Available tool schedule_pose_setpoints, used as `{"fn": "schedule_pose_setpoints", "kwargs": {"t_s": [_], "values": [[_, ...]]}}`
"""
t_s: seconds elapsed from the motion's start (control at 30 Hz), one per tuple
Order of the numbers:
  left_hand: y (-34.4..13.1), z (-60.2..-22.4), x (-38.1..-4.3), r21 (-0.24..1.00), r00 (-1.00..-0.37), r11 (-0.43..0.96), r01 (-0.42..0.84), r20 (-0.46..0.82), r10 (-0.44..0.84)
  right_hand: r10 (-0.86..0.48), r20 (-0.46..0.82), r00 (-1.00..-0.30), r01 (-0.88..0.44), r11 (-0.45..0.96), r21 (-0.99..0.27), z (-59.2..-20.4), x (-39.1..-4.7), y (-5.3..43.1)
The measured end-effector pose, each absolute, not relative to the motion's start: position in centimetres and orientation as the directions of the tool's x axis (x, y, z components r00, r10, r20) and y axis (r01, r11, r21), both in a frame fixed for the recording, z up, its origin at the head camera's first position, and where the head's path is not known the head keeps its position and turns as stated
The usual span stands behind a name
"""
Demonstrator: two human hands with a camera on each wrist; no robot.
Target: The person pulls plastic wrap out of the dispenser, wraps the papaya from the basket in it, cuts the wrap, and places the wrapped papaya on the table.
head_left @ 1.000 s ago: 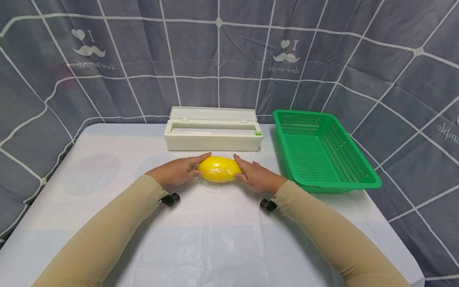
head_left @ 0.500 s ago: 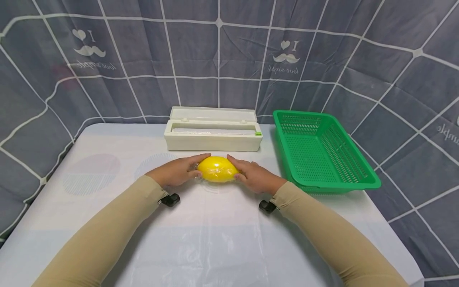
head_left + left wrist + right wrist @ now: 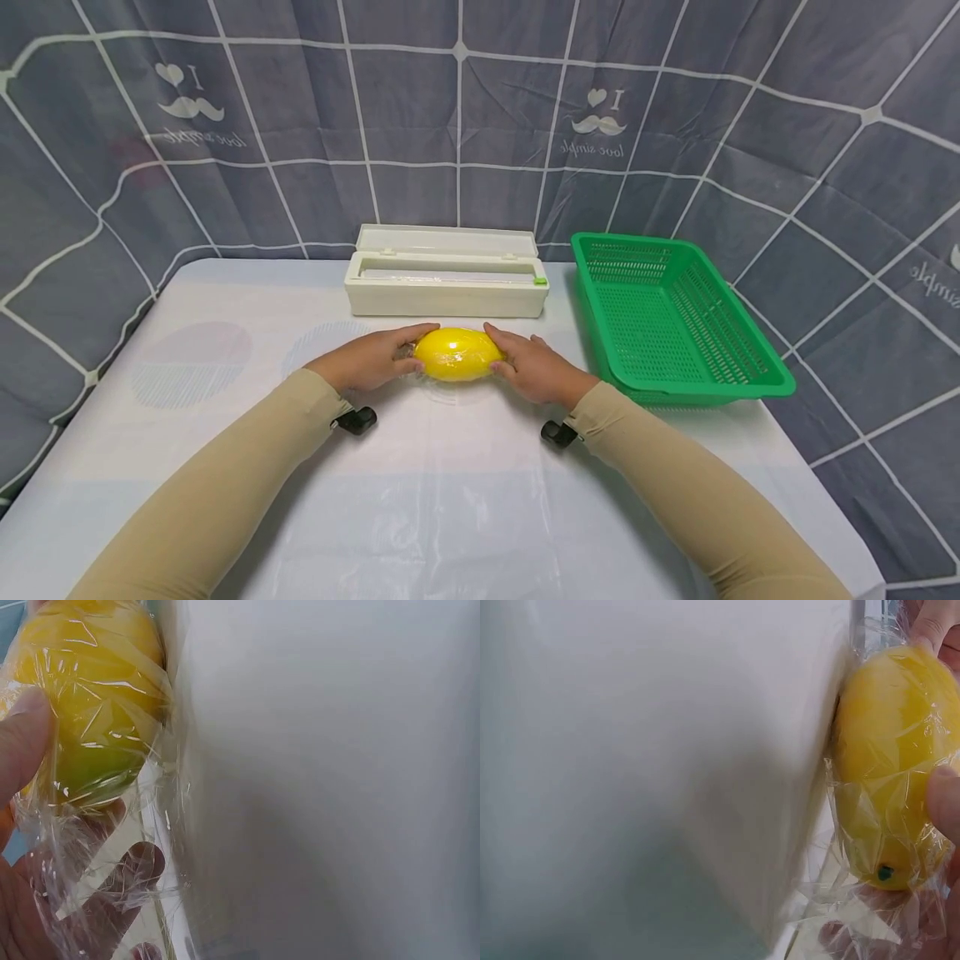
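Note:
A yellow oval fruit, wrapped in clear cling film, lies crosswise between my hands on the white tablecloth. My left hand grips its left end, thumb in front and fingers behind. At the other end my right hand holds it the same way. In the left wrist view the fruit turns greenish toward its near end, where loose crumpled film hangs over the fingers. A small dark green spot shows on the fruit in the right wrist view, with bunched film beyond it.
Behind the hands stands a white cling film dispenser, its lid raised and a green slider at the right. A green plastic basket stands to the right. A grey curtain closes off the back and sides.
The right fingertips slide inward over the fruit and then partly back toward its end. The left hand keeps its place, and the fruit stays almost where it was.

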State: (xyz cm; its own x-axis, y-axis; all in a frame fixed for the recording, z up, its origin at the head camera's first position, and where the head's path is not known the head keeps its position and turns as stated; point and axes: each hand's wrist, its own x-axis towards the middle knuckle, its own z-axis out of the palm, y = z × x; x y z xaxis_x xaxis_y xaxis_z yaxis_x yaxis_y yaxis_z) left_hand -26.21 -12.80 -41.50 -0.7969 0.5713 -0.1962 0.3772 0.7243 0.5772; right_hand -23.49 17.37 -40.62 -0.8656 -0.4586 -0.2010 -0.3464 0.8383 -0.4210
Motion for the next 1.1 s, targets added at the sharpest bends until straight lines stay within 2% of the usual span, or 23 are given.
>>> {"fn": "schedule_pose_setpoints", "kwargs": {"t_s": [0.23,0.7,0.97,1.1], "values": [[-13.0,-41.7,-26.0,0.599,-0.803,0.713,0.366,-0.184,0.567,-0.461,-0.175,-0.870,-0.338,0.816,-0.468,-40.5,-23.4,17.2],[-13.5,-41.8,-25.2,0.626,-0.801,0.688,0.368,-0.162,0.576,-0.461,-0.154,-0.874,-0.362,0.829,-0.427,-40.5,-23.4,17.1],[-13.7,-41.9,-24.9,0.634,-0.809,0.685,0.359,-0.154,0.567,-0.478,-0.072,-0.876,-0.407,0.811,-0.421,-40.6,-23.1,17.2],[-13.7,-41.9,-24.7,0.633,-0.812,0.683,0.366,-0.141,0.566,-0.467,0.039,-0.884,-0.452,0.828,-0.332,-40.6,-22.4,16.6]]}}
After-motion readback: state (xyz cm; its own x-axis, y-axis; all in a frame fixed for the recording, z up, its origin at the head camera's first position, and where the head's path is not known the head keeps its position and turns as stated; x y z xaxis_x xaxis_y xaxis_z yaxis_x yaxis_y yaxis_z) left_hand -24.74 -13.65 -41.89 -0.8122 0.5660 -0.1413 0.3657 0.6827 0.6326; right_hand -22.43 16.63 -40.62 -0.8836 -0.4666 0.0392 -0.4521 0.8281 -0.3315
